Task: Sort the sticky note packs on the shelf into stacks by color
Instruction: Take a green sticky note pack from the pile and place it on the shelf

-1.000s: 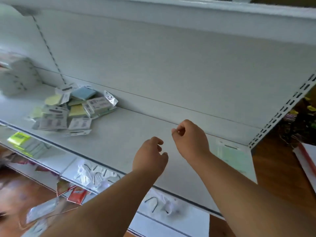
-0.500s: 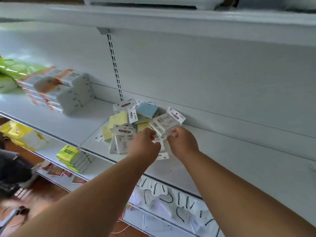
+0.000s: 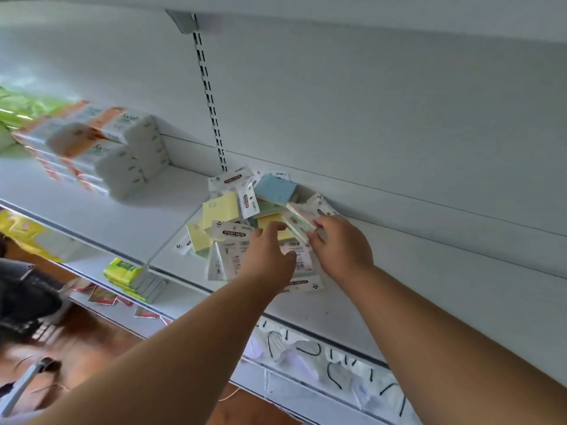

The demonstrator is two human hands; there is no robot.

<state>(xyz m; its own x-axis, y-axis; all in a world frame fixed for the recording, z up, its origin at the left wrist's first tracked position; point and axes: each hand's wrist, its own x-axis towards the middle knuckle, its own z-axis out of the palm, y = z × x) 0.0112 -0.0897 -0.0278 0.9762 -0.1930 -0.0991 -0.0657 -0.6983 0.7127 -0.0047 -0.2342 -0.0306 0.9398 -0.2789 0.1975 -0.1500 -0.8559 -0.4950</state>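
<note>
Shelf (image 3: 122, 219): white steel board; the view has swung left along it within the last second, so the heap now sits centre, not far left.
Tissue packs (image 3: 116, 148): stacked well left of the heap, not part of the job.
Sticky note heap (image 3: 245, 228): unsorted jumble of yellow, blue and green packs against the back panel, just right of the slotted upright (image 3: 211, 99). No colour stacks started.
Right hand (image 3: 340, 246): half a second ago just short of the heap; now pinches a pale green pack (image 3: 299, 223) at the heap's right edge.
Left hand (image 3: 267, 256): fingers relaxed, tips touching packs at heap centre, grasping nothing.
Finding: sorting only beginning; first pack being drawn.
</note>
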